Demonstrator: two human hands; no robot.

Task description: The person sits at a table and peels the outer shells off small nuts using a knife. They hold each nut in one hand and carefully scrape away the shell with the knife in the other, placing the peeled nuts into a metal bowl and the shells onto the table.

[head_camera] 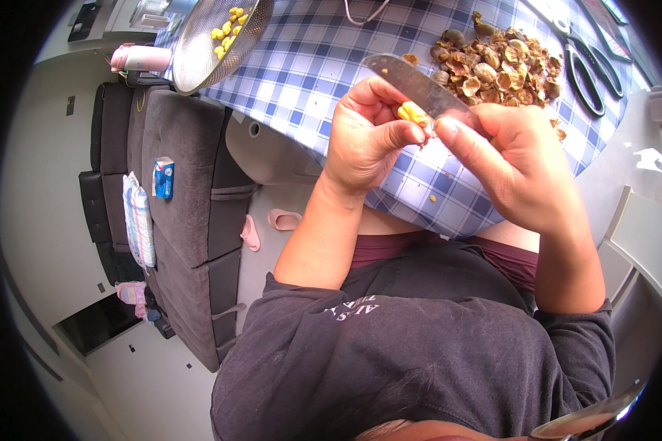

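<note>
My left hand (364,132) pinches a peeled yellow nut kernel, likely a chestnut (412,113), between thumb and fingers above the table. In my right hand (521,160) is a knife (419,85) with a broad metal blade; its handle is hidden by my fingers. The blade points up and to the left, passing just behind the kernel, and a small crumb sticks near its tip. My right thumb lies along the blade's lower edge, close to my left thumb. Beyond the knife is a heap of brown nut shells (494,69), with some whole-looking nuts among them.
A perforated metal colander (190,60) holding several yellow kernels (229,33) stands at the table's left end, beside a pink bottle (143,58). Black-handled scissors (585,77) lie right of the shells. The checked tablecloth (292,82) bears crumbs. A grey sofa (176,220) is at left.
</note>
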